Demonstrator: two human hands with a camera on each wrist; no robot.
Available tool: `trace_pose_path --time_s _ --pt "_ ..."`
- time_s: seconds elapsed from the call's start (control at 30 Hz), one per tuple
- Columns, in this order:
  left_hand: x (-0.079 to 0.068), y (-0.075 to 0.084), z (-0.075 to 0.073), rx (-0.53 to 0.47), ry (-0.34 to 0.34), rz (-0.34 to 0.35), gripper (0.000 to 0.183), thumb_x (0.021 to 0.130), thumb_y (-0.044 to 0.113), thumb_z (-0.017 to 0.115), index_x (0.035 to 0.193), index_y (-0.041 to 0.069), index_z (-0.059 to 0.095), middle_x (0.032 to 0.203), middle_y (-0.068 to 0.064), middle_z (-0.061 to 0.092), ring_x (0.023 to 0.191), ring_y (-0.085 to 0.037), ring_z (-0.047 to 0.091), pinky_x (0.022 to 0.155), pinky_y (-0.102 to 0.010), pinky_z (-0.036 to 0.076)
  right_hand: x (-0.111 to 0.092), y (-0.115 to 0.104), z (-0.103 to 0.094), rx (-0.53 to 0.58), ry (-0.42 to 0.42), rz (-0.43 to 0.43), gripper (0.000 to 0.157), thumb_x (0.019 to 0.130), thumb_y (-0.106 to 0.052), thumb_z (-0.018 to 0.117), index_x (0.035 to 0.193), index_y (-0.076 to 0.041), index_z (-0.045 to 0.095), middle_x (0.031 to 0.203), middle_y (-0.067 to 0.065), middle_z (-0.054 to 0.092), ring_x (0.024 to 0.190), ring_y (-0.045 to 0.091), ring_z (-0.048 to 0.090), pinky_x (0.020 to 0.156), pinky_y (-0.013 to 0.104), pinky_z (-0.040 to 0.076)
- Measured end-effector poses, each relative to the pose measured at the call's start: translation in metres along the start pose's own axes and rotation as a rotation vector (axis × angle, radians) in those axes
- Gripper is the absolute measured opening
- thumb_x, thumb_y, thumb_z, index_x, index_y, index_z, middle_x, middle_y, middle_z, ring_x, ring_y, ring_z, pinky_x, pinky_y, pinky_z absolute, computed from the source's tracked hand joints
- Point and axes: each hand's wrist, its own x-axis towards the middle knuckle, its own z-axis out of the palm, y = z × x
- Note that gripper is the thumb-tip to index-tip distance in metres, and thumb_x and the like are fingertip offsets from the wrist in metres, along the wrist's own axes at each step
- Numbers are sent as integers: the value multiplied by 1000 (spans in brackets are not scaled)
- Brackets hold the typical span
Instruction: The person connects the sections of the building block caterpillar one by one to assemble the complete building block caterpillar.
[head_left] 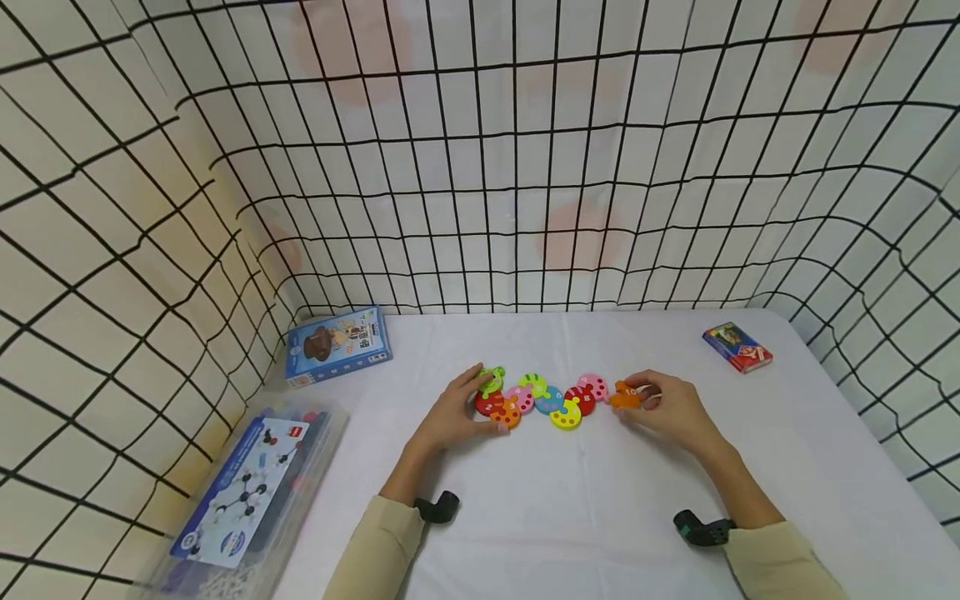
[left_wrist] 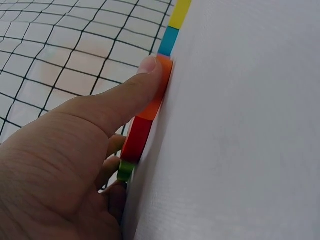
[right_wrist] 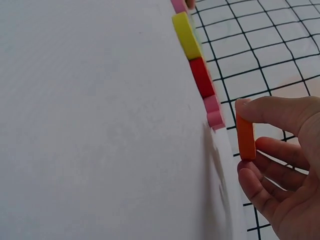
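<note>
A chain of joined, numbered puzzle pieces (head_left: 550,400) in green, red, orange, pink, blue and yellow zigzags flat on the white table. My left hand (head_left: 452,410) grips its left end, with the thumb against the edge of an orange piece (left_wrist: 161,90) and fingers by the green end piece (head_left: 492,381). In the left wrist view the red piece (left_wrist: 136,139) shows between thumb and fingers. At the chain's right end, my right hand (head_left: 672,408) pinches an orange puzzle piece (right_wrist: 245,137) marked 10. A small gap separates it from the pink end piece (right_wrist: 215,119).
A blue game box (head_left: 337,346) lies at the back left. Nearer on the left sits a clear plastic case (head_left: 300,517) with a molecule picture on its lid. A small red and blue card box (head_left: 738,347) lies at the back right. Black wire mesh (head_left: 517,167) surrounds the table.
</note>
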Motion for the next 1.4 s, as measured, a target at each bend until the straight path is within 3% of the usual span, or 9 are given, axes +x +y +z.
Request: trace_pose_path --time_s 0.17,0.57,0.8,1.1,1.4 --pt "0 0 3 1 6 -9 91 79 49 85 158 30 43 171 4 27 158 -26 24 122 -61 30 4 -1 4 -3 18 13 51 86 -30 84 127 -5 67 115 17 71 94 25 65 84 35 60" --pt "-1 1 4 27 15 -20 93 79 56 83 159 33 41 172 7 24 159 -27 23 121 -63 31 6 -2 14 -15 18 -7 47 82 -27 87 119 -4 69 106 12 71 89 23 60 72 20 53" --pt "0 0 5 41 6 -27 94 79 58 83 159 35 39 172 9 23 159 -24 23 122 -62 31 9 -3 17 -36 19 -13 45 83 -28 87 117 -4 69 107 13 71 89 22 59 73 24 53" --pt "2 -2 6 17 27 28 96 78 58 84 159 28 42 171 6 26 158 -26 25 123 -61 29 9 -4 21 -58 24 14 46 82 -29 86 116 -3 69 101 12 68 87 23 56 72 28 51" --pt "2 0 6 44 9 46 88 84 55 78 159 26 42 171 3 28 158 -26 25 123 -62 28 7 -3 23 -65 20 35 47 82 -28 87 116 -3 68 101 12 68 87 23 55 72 28 50"
